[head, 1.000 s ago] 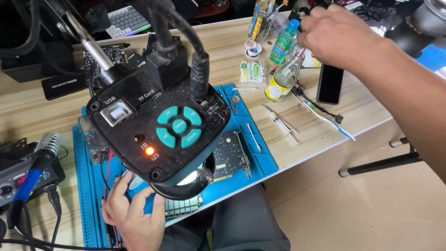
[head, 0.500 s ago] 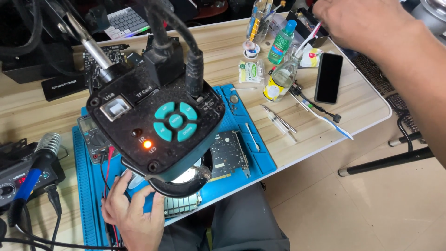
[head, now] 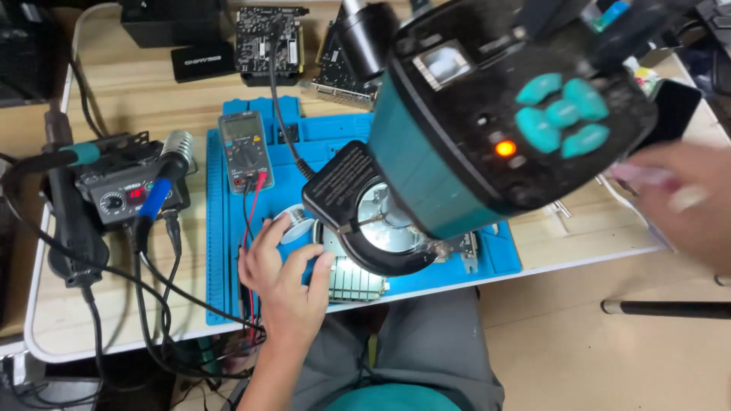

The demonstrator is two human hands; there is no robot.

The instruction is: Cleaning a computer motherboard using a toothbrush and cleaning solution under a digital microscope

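The left hand (head: 285,278) lies with fingers spread on the circuit board (head: 352,280) at the near edge of the blue work mat (head: 228,228), under the teal microscope head (head: 495,122), while the blurred right hand (head: 685,202) pinches a thin pale object, unidentifiable.

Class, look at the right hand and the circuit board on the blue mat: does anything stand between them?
Yes. The microscope head with its ring light hangs over the circuit board, between it and the blurred right hand. The left hand already touches the board's edge.
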